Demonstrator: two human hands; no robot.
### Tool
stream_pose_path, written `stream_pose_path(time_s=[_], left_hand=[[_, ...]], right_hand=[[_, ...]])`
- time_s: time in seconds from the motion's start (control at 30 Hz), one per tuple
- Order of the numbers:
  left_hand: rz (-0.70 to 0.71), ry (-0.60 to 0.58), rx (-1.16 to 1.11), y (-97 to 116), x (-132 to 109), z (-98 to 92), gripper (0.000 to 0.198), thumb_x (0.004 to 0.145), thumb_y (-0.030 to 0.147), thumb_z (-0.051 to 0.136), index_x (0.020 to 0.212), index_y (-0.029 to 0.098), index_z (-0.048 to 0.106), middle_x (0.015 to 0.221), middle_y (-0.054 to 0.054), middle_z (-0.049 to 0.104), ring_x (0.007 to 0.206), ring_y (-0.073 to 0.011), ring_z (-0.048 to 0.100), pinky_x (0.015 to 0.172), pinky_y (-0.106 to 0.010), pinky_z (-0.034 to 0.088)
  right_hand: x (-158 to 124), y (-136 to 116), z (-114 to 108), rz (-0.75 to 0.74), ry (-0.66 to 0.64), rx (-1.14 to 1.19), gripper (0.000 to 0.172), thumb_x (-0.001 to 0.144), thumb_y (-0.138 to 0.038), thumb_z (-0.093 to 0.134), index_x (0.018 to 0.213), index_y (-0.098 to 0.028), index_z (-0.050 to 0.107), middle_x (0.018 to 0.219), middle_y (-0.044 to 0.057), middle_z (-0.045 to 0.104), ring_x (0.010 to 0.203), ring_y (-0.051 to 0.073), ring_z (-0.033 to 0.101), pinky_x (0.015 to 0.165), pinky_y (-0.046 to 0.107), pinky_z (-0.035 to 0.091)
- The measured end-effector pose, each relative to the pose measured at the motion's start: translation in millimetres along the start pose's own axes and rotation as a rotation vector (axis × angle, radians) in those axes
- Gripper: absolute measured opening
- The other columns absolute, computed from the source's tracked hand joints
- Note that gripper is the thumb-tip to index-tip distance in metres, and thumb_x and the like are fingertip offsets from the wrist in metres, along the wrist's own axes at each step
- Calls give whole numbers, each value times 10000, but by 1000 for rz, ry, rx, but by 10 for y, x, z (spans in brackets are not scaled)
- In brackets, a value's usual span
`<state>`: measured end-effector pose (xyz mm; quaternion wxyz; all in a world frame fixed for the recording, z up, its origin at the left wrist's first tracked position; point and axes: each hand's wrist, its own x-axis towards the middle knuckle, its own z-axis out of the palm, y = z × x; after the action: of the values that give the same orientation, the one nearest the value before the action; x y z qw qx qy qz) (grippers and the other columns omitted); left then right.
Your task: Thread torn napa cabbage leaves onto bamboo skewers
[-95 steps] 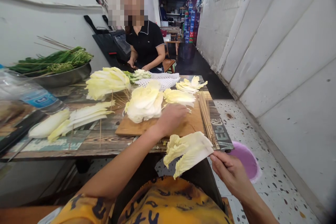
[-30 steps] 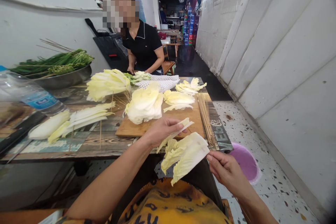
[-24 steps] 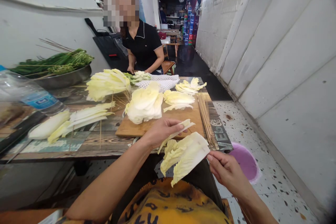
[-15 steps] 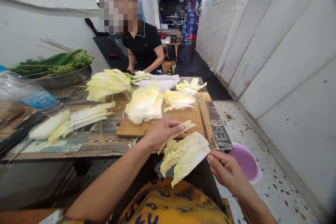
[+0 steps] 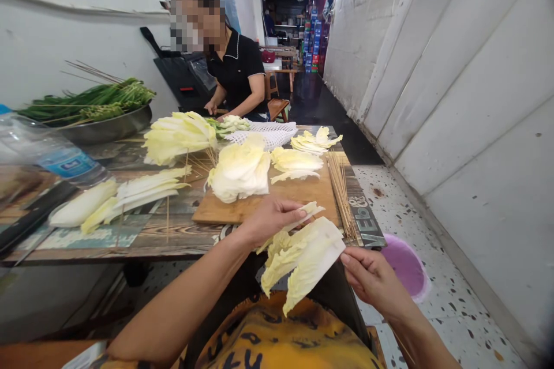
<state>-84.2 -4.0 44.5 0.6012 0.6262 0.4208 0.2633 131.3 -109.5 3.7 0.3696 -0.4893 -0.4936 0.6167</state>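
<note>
Thumb and fingers of right hand (image 5: 366,277) pinched on the white cut end of cabbage leaf (image 5: 318,251), lower centre of the frame, held above the lap; long axis slanting from stem at upper right to two frilly yellow lobes at lower left. Just above, leaf strip (image 5: 312,209) gripped between thumb and fingers of left hand (image 5: 273,219), pale end aimed right, middle covered by the fingers, yellow tail trailing lower left. Contents of the right fist beyond the leaf end out of sight. Farther out, at centre, cutting board (image 5: 216,211) bearing leaf pile (image 5: 240,170), with skewers (image 5: 340,199) lengthwise along its right side. At left, knife (image 5: 34,219) and plastic bottle (image 5: 26,138), both cut off by the frame edge; on the blue label, wording too blurred to read. Metal bowl (image 5: 112,128) of greens (image 5: 86,101) at upper left. On the table (image 5: 182,233), at right corner, tilted letters "VEb" and "&". Beyond, co-worker (image 5: 242,72) in black, legs mostly hidden. At lower right, pink basin (image 5: 404,268), partly behind right hand.
</note>
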Motion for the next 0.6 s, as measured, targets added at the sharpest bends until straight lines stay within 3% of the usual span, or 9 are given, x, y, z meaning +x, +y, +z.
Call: stream_pose_path(time_s=[0.43, 0.53, 0.6], left_hand=[[47, 13, 6, -1, -11, 55, 332, 744, 444, 626, 913, 181, 739, 880, -20, 735, 771, -186, 647, 671, -241, 466], [86, -15, 64, 24, 10, -13, 349, 764, 444, 609, 1003, 212, 715, 1019, -19, 714, 905, -204, 645, 772, -265, 479], [124, 87, 97, 25, 42, -93, 374, 767, 443, 609, 1032, 196, 701, 1063, -41, 701, 970, -213, 632, 863, -298, 463]], right_hand=[[95, -64, 43, -48, 17, 30, 400, 850, -491, 530, 628, -184, 401, 483, -103, 238, 388, 22, 160, 356, 180, 122], [107, -76, 28, -50, 40, 32, 381, 852, -487, 526, 648, -184, 419, 482, -104, 244, 388, 25, 162, 355, 179, 131], [102, -75, 13, -54, 61, 44, 355, 854, -487, 520, 688, -182, 447, 481, -107, 239, 387, 30, 164, 356, 180, 136]])
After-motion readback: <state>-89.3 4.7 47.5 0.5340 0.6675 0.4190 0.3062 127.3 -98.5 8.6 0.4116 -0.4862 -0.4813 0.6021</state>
